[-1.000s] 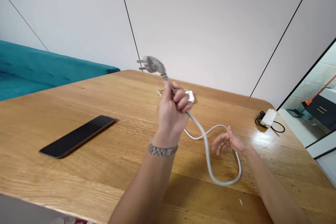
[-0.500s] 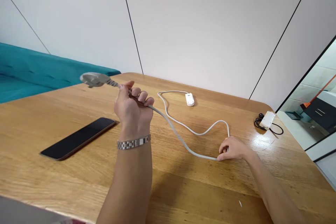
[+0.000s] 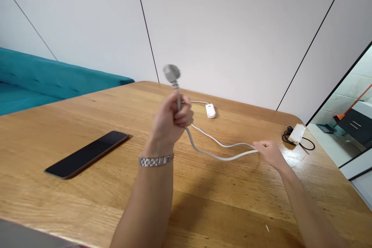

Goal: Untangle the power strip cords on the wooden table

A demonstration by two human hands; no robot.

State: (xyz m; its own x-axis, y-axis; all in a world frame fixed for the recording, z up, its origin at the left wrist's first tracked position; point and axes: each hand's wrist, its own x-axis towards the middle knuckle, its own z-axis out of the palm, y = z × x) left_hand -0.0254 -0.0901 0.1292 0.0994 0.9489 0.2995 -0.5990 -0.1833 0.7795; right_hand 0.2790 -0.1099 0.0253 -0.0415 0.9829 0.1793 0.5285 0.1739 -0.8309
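A: Fingers, quick?

B: Left hand (image 3: 174, 119): fingers curled and clamped on the cable (image 3: 223, 159), just below the plug (image 3: 171, 73). Right hand (image 3: 270, 154): fingers pinched together on the same cable, bend hidden inside the grip.

A: Where's the cable?

B: Sagging between both hands, above the table (image 3: 87, 205); a second strand runs from the right hand back past the left one to a small white box (image 3: 210, 111) on the tabletop. Plug sticks up, blurred; can't make out prongs.

A: Handling?

B: My guess: light, bendy but springy, smooth, not fragile. Plug end probably heaviest, so it likely flops. Best holds: the neck under the plug, and the bend. I'd avoid yanking where it joins the box.

A: Other stuff?

B: Phone (image 3: 88, 154) lies flat, left of the left forearm, apart from it. White adapter (image 3: 297, 134) with a black cord (image 3: 285, 135) sits beyond the right hand, near it; probably the likeliest snag. White scrap (image 3: 267, 228) near the right forearm.

A: Blocking?

B: Left hand hides part of the far strand. Wall (image 3: 221, 38) behind the table, sofa (image 3: 64, 73) far left.
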